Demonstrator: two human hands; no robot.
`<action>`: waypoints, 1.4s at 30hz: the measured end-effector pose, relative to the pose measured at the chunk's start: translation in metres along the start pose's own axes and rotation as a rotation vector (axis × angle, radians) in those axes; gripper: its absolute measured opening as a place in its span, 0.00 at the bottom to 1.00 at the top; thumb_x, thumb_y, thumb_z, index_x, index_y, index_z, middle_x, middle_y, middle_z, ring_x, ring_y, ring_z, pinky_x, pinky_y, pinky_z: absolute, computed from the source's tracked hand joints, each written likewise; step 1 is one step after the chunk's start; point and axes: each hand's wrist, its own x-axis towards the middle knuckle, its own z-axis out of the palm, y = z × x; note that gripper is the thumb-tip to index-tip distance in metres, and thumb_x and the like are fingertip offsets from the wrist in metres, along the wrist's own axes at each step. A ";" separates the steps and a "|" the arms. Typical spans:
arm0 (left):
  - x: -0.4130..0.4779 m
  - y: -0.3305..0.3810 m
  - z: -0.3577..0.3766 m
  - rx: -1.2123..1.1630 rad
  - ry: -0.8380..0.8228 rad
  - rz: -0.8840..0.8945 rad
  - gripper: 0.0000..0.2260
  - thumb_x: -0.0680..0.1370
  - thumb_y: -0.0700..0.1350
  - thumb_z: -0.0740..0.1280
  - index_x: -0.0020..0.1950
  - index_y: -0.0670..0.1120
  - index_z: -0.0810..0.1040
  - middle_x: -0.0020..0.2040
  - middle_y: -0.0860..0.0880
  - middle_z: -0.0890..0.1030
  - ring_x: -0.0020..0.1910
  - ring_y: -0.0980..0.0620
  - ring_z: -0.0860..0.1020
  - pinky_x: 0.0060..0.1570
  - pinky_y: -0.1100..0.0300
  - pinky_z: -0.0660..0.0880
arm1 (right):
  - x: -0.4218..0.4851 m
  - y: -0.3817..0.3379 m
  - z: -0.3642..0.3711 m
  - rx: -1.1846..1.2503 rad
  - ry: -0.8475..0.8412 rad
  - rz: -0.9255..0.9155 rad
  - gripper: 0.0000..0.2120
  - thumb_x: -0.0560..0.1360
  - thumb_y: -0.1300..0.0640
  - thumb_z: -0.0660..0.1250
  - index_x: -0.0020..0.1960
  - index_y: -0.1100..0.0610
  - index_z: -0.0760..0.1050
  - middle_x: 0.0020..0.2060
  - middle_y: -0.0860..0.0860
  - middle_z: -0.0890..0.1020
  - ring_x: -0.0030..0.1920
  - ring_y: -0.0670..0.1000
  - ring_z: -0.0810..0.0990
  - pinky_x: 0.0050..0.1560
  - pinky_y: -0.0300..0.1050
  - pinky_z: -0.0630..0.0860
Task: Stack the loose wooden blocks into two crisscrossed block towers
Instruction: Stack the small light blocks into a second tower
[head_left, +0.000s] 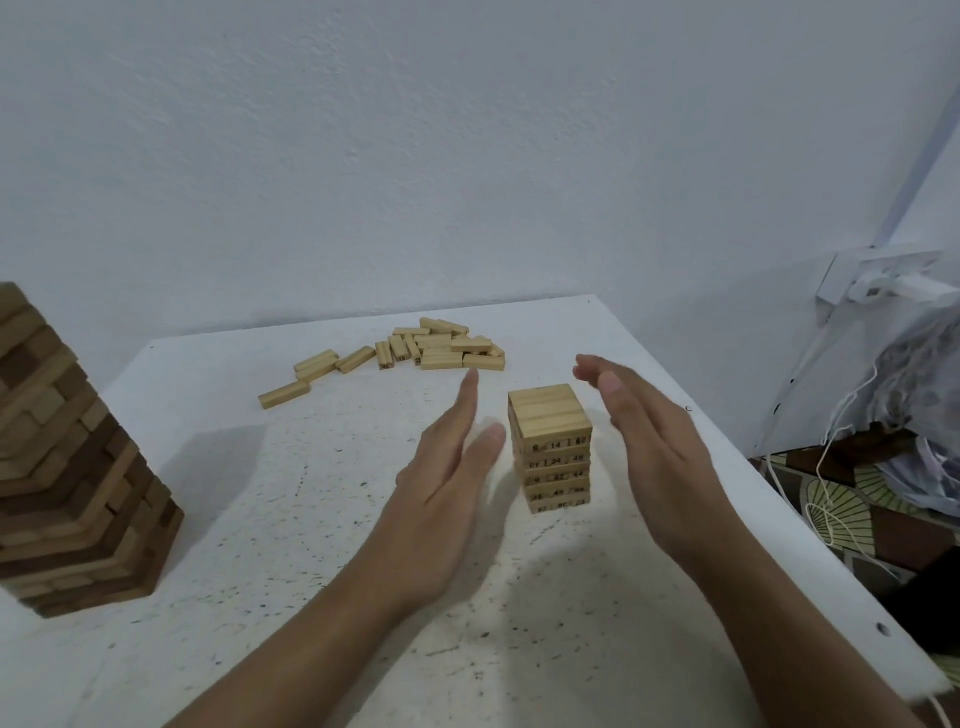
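A short tower of pale numbered wooden blocks (551, 447) stands near the middle of the white table (322, 519), several layers high. My left hand (449, 478) is held flat with straight fingers just left of this tower, a small gap away. My right hand (654, 452) is flat on the tower's right side, also apart from it. Neither hand holds anything. A pile of loose pale blocks (431, 348) lies at the back of the table. A single loose block (284, 395) lies nearer, to the left of the pile.
A tall crisscrossed tower of darker and lighter wooden blocks (67, 467) stands at the table's left edge. Walls close off the back and right. A white plastic bag with strings (904, 395) lies off the table's right edge over a patterned surface.
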 end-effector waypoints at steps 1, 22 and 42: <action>0.002 0.000 -0.005 -0.005 0.030 0.013 0.22 0.82 0.63 0.53 0.76 0.73 0.57 0.74 0.75 0.58 0.73 0.71 0.57 0.73 0.61 0.53 | 0.001 -0.003 -0.001 -0.029 0.054 -0.044 0.21 0.80 0.39 0.54 0.67 0.44 0.76 0.61 0.34 0.78 0.62 0.29 0.73 0.54 0.23 0.69; 0.054 -0.045 -0.111 0.397 0.421 -0.126 0.15 0.82 0.46 0.62 0.68 0.56 0.70 0.67 0.48 0.70 0.68 0.45 0.68 0.70 0.44 0.65 | 0.036 -0.065 0.121 -0.280 -0.181 -0.314 0.09 0.81 0.56 0.64 0.58 0.53 0.81 0.53 0.44 0.81 0.55 0.42 0.77 0.56 0.40 0.74; 0.113 -0.102 -0.116 0.985 0.155 -0.303 0.30 0.81 0.44 0.53 0.83 0.46 0.48 0.84 0.50 0.45 0.82 0.46 0.42 0.73 0.32 0.47 | 0.134 -0.004 0.226 -0.600 -0.463 -0.022 0.25 0.79 0.67 0.54 0.75 0.58 0.68 0.72 0.55 0.73 0.72 0.56 0.68 0.63 0.46 0.67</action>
